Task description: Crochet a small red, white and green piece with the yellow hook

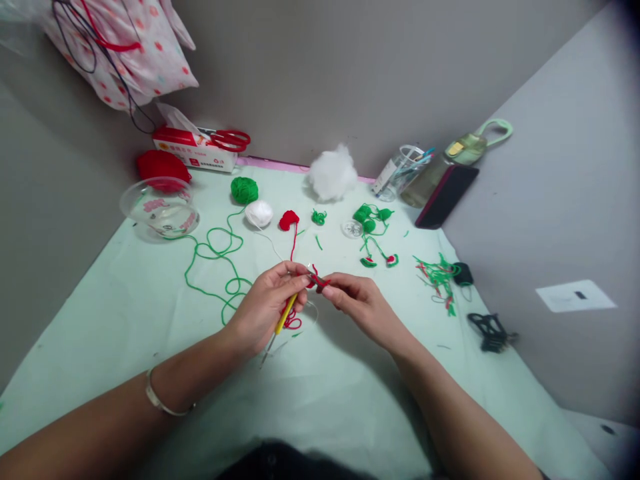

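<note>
In the middle of the head view my left hand (273, 297) is closed round a yellow-handled crochet hook (286, 313). Its thin metal shaft slants down toward the table. The fingertips of this hand also touch a small red crochet piece (316, 283). My right hand (363, 303) pinches the same piece from the other side. A red strand runs up from the work to a small red yarn ball (289, 220). Below my left fingers hang loops of red yarn (293, 321). My fingers partly cover the piece, so its shape is unclear.
Green (245, 191) and white yarn balls (259, 214) lie behind, with loose green yarn at left. White stuffing (333, 175), green crochet pieces (369, 226) and yarn scraps (440, 277) lie beyond. A plastic bowl (163, 210), cup (400, 175), bottle (465, 147) and phone (447, 197) stand near the walls.
</note>
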Demonstrator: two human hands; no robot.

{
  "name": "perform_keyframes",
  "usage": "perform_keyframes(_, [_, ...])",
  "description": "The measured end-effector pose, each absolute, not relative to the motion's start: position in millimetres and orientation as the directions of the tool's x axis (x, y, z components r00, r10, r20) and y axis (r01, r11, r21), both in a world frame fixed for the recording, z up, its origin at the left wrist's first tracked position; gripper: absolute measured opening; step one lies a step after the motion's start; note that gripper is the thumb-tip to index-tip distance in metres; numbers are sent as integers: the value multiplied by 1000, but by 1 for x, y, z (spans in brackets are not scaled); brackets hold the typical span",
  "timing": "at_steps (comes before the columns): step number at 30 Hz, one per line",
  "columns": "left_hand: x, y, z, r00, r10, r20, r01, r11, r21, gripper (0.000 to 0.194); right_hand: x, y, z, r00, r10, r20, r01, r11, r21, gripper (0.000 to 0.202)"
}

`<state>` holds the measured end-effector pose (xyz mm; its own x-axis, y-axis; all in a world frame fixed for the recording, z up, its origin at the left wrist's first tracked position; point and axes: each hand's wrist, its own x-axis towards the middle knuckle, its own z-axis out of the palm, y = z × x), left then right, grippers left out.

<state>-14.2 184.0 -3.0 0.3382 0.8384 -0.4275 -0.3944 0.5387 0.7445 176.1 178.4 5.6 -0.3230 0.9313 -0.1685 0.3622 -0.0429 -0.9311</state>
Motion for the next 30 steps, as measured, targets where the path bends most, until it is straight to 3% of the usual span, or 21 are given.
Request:
perform_keyframes(5, [-15, 183, -4, 347, 840, -418, -398, 535, 745, 23, 186, 183, 8, -235, 962, -137, 376, -40, -926, 40])
perform_keyframes(7, [-16, 184, -4, 331, 847, -417, -401, 526, 750, 23, 197, 186, 10, -233, 962, -144, 483, -15, -876, 41])
perform_keyframes(9, [-18, 186, -3, 303, 855, -421, -413, 516, 751, 26, 207, 189, 8, -238, 959, -151, 670, 50, -741, 38])
perform_keyframes(10, [-19, 186, -3, 282, 858, -429, -428, 513, 744, 28, 210, 189, 5, -211, 973, -93, 757, 103, -645, 34])
perform_keyframes(13, [-20, 188, -3, 249, 840, -483, -473, 540, 696, 26, 206, 184, -7, -224, 923, 311, 859, 338, -384, 26])
perform_keyframes(16, [-18, 186, -3, 283, 804, -523, -502, 589, 634, 24, 186, 170, -12, -474, 717, 512, 753, 631, -187, 26])
perform_keyframes(19, [-13, 180, 0, 289, 814, -504, -550, 572, 608, 18, 164, 157, -8, -630, 503, 592, 594, 803, -50, 33])
perform_keyframes(23, [-7, 171, 5, 274, 836, -476, -585, 538, 607, 11, 154, 152, 1, -672, 388, 631, 579, 806, 121, 24])
perform_keyframes(30, [-10, 157, 5, 278, 898, -341, -619, 439, 651, 6, 158, 152, -1, -734, 355, 579, 564, 793, 230, 22])
